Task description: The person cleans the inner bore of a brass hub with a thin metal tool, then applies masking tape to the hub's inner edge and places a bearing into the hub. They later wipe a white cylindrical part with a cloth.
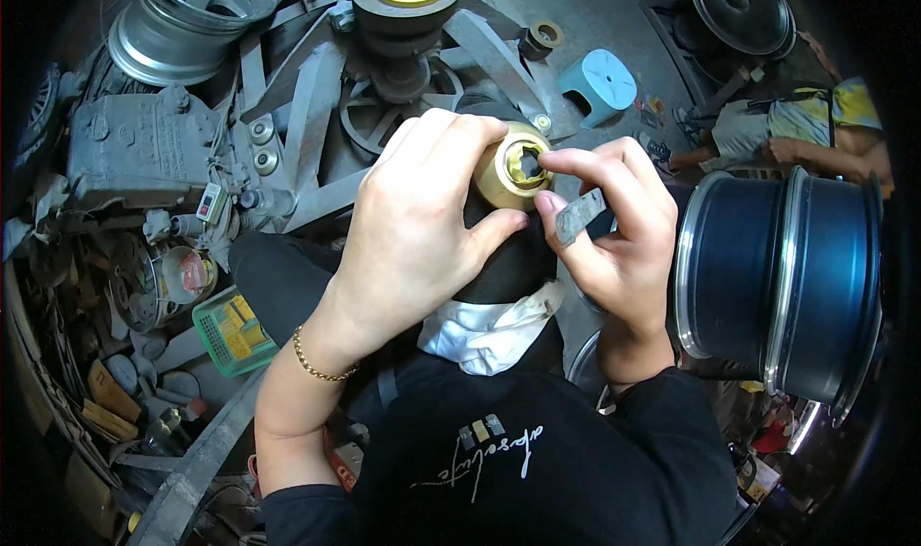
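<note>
My left hand [408, 205] is closed on a tan roll of tape [500, 178], fingers over its far side and thumb at its near side. The roll's open core faces up, with a crumpled yellow lining around a dark hole. My right hand [619, 225] is closed, with a small flat grey piece [579, 217] between thumb and curled fingers; its exact kind I cannot make out. The right index fingertip touches or nearly touches the rim of the core. Below both hands a white cloth [484, 337] lies on my lap.
A machine stand [317, 114] with a spindle [403, 28] rises ahead. Blue wheel rims [734, 268] stand close at right, a silver rim [182, 33] at far left. A light-blue stool [606, 83], a green basket [219, 349] and a seated person [767, 133] are around me.
</note>
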The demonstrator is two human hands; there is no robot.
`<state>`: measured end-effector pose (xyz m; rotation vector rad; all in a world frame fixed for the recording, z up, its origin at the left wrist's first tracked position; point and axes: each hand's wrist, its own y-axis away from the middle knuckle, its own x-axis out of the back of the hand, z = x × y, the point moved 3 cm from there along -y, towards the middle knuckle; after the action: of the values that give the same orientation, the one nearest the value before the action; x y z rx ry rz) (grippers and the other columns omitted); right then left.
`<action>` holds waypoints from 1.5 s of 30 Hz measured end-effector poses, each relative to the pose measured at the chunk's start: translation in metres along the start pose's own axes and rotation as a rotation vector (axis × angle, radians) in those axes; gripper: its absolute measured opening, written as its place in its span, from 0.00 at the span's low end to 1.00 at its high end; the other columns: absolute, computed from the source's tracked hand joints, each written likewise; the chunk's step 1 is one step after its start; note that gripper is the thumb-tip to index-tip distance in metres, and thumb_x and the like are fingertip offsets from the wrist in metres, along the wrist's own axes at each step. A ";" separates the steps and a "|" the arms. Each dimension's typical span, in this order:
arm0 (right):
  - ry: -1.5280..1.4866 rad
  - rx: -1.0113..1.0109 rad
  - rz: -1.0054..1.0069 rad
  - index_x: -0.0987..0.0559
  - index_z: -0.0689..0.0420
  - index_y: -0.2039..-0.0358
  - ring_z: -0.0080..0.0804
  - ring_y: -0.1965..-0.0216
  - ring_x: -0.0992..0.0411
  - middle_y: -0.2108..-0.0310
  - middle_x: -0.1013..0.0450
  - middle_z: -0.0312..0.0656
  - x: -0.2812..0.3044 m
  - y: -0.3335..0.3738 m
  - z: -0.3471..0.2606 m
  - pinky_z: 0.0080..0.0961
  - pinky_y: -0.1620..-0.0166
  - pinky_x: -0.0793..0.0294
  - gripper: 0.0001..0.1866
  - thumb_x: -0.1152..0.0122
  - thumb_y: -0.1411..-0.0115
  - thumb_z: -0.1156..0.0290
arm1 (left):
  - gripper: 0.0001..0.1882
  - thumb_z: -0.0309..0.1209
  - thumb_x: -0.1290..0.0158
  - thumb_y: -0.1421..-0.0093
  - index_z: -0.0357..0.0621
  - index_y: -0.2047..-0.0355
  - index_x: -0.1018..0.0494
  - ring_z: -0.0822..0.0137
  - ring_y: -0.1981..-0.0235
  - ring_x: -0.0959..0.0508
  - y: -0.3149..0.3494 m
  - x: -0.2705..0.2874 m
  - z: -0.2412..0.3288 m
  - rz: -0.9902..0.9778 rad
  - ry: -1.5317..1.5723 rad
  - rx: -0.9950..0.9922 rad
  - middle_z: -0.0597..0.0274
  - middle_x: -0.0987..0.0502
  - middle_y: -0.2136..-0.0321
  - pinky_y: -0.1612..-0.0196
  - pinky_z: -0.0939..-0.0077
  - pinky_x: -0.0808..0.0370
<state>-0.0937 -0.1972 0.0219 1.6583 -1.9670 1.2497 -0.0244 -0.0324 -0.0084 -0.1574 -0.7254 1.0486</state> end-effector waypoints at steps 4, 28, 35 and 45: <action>-0.108 0.093 0.106 0.17 0.61 0.55 0.37 0.64 0.26 0.67 0.27 0.45 -0.002 0.003 0.004 0.29 0.60 0.26 0.14 0.36 0.42 0.71 | 0.29 0.25 0.28 0.59 0.39 0.55 0.26 0.55 0.61 0.21 -0.001 0.002 0.001 -0.014 -0.041 -0.017 0.55 0.23 0.62 0.58 0.67 0.23; 0.062 0.166 0.090 0.15 0.58 0.63 0.38 0.66 0.24 0.68 0.22 0.42 -0.009 0.013 -0.001 0.30 0.62 0.24 0.13 0.26 0.52 0.77 | 0.26 0.22 0.31 0.59 0.38 0.57 0.26 0.52 0.61 0.24 0.001 0.000 0.003 0.005 -0.040 -0.033 0.53 0.25 0.63 0.57 0.64 0.26; 0.042 0.182 0.196 0.14 0.57 0.63 0.41 0.60 0.22 0.66 0.23 0.42 -0.019 0.015 0.005 0.34 0.54 0.21 0.13 0.26 0.52 0.77 | 0.25 0.24 0.31 0.57 0.38 0.57 0.26 0.53 0.60 0.21 0.003 -0.003 0.004 0.055 -0.097 -0.064 0.52 0.22 0.63 0.56 0.65 0.24; -0.124 0.113 0.205 0.15 0.59 0.63 0.40 0.58 0.21 0.63 0.23 0.46 -0.012 0.019 0.006 0.32 0.52 0.21 0.12 0.26 0.50 0.77 | 0.25 0.24 0.31 0.57 0.37 0.57 0.26 0.52 0.60 0.22 0.004 -0.003 0.003 0.053 -0.077 -0.071 0.51 0.23 0.62 0.57 0.65 0.24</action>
<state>-0.1057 -0.1941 0.0017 1.6564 -2.2269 1.3839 -0.0296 -0.0333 -0.0094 -0.1990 -0.8319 1.0844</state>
